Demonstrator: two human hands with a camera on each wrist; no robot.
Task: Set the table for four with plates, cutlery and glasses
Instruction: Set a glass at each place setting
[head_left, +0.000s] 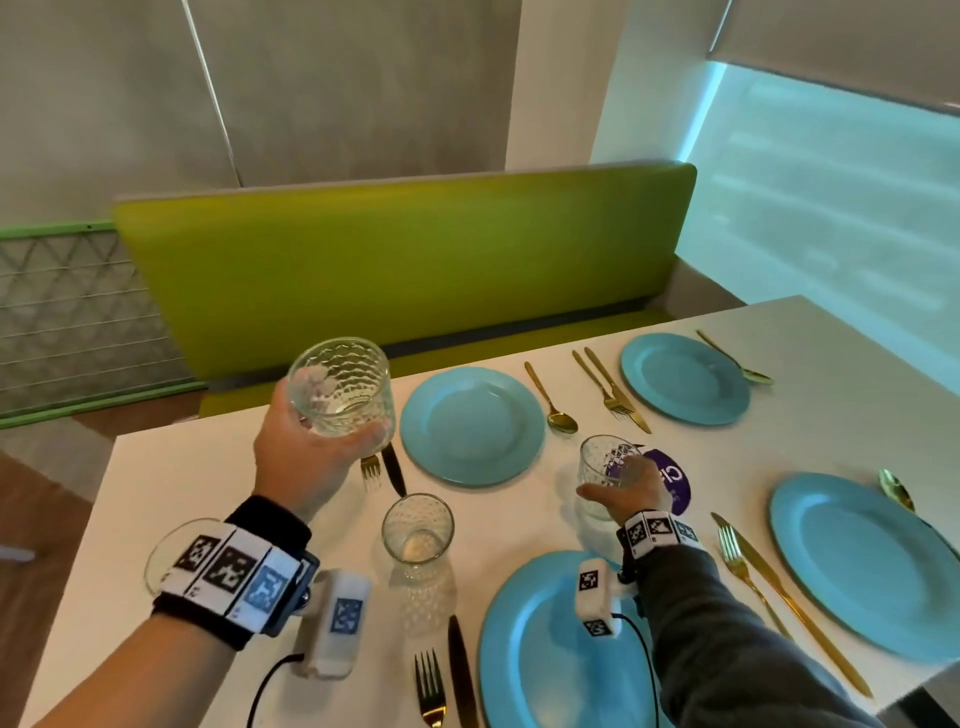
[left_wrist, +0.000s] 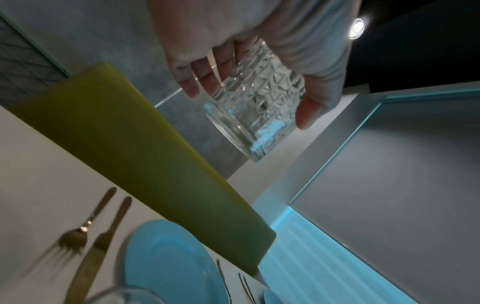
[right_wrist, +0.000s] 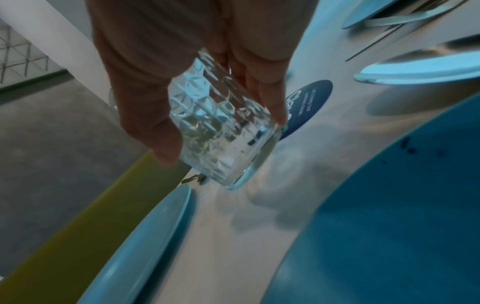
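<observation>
Left hand (head_left: 306, 457) grips a patterned glass (head_left: 340, 387) around its side, fingers and thumb curled, raised above the table (head_left: 810, 410) with a fork (head_left: 370, 470) and knife (head_left: 393, 470) just beneath it. Right hand (head_left: 631, 493) wraps a second glass (head_left: 605, 467) low over the table, beside a purple coaster (head_left: 672, 480). A third glass (head_left: 417, 530) stands between the hands; four blue plates surround them, the nearest (head_left: 530, 649) under the right forearm.

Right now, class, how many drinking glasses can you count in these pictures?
3, maybe more hidden. One glass is held up in the left hand, one is in the right hand by the purple round sticker, one stands on the table between them.
</observation>
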